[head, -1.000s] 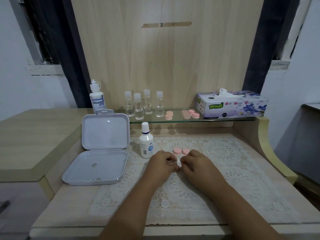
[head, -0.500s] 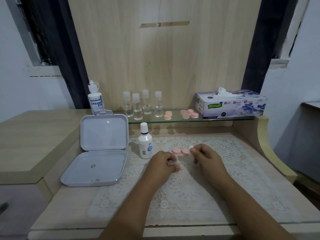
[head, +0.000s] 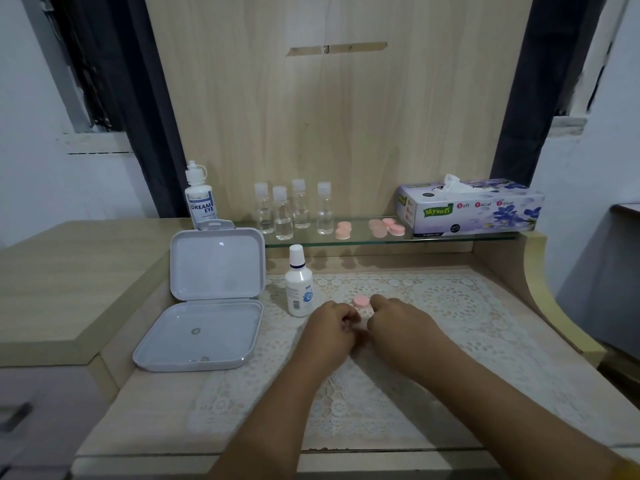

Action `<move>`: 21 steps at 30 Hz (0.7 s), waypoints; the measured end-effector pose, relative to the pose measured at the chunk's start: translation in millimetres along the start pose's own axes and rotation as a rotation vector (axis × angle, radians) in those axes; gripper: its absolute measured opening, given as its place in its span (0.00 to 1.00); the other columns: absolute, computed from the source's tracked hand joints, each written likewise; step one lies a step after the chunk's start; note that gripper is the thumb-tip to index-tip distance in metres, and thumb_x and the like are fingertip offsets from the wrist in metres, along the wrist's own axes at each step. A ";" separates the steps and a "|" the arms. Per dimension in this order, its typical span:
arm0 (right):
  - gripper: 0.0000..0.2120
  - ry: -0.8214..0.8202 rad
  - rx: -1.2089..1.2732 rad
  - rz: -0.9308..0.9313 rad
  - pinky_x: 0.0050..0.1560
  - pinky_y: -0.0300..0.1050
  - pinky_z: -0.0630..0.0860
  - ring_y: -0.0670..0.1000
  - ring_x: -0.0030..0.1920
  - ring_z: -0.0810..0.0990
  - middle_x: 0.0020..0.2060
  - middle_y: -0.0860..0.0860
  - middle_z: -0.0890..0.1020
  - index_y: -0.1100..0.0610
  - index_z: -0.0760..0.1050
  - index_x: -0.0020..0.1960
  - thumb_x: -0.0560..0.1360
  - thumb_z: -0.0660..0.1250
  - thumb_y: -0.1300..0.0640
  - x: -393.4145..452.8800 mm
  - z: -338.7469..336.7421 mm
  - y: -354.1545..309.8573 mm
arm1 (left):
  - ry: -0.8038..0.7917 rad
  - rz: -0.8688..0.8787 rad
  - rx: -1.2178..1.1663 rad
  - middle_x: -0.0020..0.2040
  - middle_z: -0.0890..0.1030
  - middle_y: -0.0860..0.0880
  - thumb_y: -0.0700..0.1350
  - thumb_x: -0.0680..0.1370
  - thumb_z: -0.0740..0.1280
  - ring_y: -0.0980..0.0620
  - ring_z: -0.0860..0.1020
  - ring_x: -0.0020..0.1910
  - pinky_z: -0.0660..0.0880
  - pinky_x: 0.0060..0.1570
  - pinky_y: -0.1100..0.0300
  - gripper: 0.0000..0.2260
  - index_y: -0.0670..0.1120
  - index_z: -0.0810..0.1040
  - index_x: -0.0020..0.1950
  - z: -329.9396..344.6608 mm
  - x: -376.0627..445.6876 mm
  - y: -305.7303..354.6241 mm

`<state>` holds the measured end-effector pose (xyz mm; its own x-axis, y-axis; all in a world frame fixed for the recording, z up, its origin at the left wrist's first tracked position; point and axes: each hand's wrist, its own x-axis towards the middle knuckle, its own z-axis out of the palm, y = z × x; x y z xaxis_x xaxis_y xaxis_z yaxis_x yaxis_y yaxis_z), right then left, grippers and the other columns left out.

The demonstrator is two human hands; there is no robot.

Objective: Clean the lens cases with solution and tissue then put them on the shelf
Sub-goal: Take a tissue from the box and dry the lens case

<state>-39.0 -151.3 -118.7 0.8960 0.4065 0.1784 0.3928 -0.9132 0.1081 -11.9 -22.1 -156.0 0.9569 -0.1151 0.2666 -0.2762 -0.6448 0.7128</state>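
A pink lens case point(head: 360, 301) lies on the lace mat point(head: 450, 306) just behind my hands. My right hand point(head: 398, 323) reaches forward, its fingertips pinched down on the case's right half and hiding it. My left hand point(head: 332, 327) is curled beside it on the mat, closed on a small pale wad of tissue that barely shows. A white solution bottle point(head: 299, 289) stands capped to the left of my left hand. More pink lens cases point(head: 388, 226) lie on the glass shelf point(head: 450, 237).
An open grey plastic box point(head: 207, 306) sits at the left of the desk. On the shelf stand a Dream Eye bottle point(head: 201, 199), several small clear bottles point(head: 294, 209) and a tissue box point(head: 471, 207). A curved wooden side panel point(head: 540, 289) bounds the right.
My hands were pressed together over the tissue. The right hand then moved forward to the pink lens case and now rests on its right half. The left hand stayed curled in place.
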 end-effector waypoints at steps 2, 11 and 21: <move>0.13 -0.067 0.002 0.023 0.42 0.42 0.66 0.53 0.50 0.72 0.59 0.55 0.70 0.62 0.74 0.60 0.79 0.56 0.64 4.0 -4.4 -5.7 | -0.001 -0.008 0.024 0.45 0.74 0.51 0.39 0.73 0.66 0.53 0.74 0.43 0.68 0.43 0.64 0.06 0.46 0.80 0.48 0.2 0.5 -0.1; 0.08 -0.078 0.405 0.083 0.49 0.43 0.70 0.53 0.49 0.76 0.49 0.54 0.75 0.61 0.83 0.50 0.76 0.66 0.59 18.2 4.5 26.6 | 0.021 0.004 -0.016 0.44 0.76 0.52 0.42 0.72 0.72 0.54 0.76 0.43 0.72 0.44 0.63 0.07 0.43 0.81 0.49 -2.6 -4.6 6.4; 0.10 -0.007 1.035 0.293 0.36 0.38 0.70 0.48 0.35 0.75 0.36 0.50 0.79 0.53 0.76 0.41 0.80 0.60 0.59 7.0 9.9 44.6 | 0.025 -0.006 -0.065 0.43 0.75 0.54 0.43 0.71 0.74 0.57 0.73 0.40 0.68 0.39 0.70 0.10 0.44 0.81 0.51 -3.3 -6.9 7.0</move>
<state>-13.2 -189.4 -122.3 0.9837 0.1706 0.0571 0.1438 -0.5552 -0.8192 -20.7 -23.4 -150.7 0.9563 -0.0923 0.2775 -0.2764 -0.5950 0.7547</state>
